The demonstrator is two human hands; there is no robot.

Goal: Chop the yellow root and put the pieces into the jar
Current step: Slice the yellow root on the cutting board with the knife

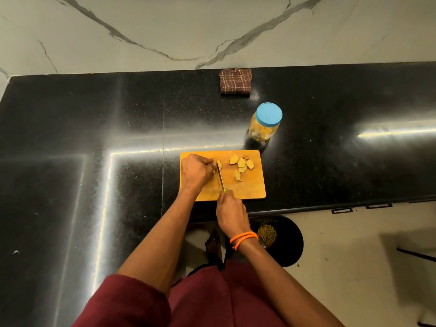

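We see the yellow root (219, 164) lying on the left half of a wooden cutting board (250, 187), pinned at its left end by the curled fingertips of the left hand (197, 172). The knife (220, 178) has its blade just beside those fingertips and against the root; the right hand (230, 212) grips its handle at the board's near edge, fingers wrapped fully round it. To the right on the board lie cut pieces (241, 164), flat yellow slices in a loose cluster. Just beyond the board's far right corner stands the jar (265, 126), clear-walled, with yellow pieces inside and a blue lid (269, 114) on top. Farther back on the black counter (94, 128) lies a folded checked cloth (235, 81). On the floor at the right, a black bin (286, 241) holds greenish-brown scraps.
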